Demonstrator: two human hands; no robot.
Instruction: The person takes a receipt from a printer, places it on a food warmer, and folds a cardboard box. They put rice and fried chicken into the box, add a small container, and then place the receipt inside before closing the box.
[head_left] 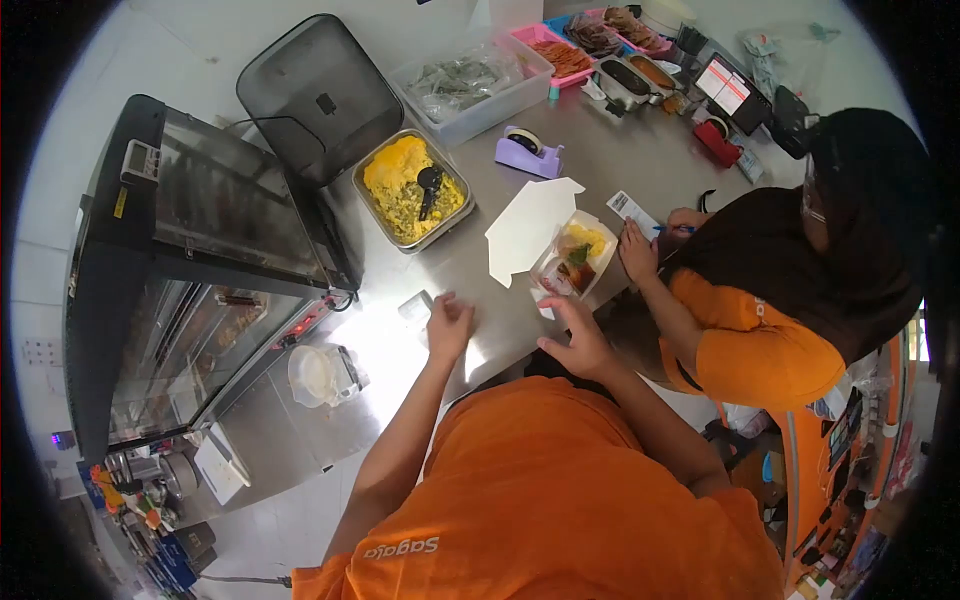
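An opened white paper food box [550,270] stands on the steel counter in front of me, its lid [523,232] folded back to the left. Yellow food [590,238], green leaves and brown-red pieces fill it. My right hand [580,345] is at the box's near edge, thumb and forefinger spread apart, with the fingertips close to a small white flap. Over the counter to the left, my left hand [450,328] is loosely curled, fingers apart, with nothing visible in it. Just beside it lies a small pale flat item [415,309].
A steel tray of yellow food [400,190] with a black scoop [429,190] lies ahead, near a purple tape dispenser [528,155]. A glass-fronted cabinet [220,240] stands left, a plastic tub [318,375] below it. At right, a person [770,330] writes on a paper slip [633,214].
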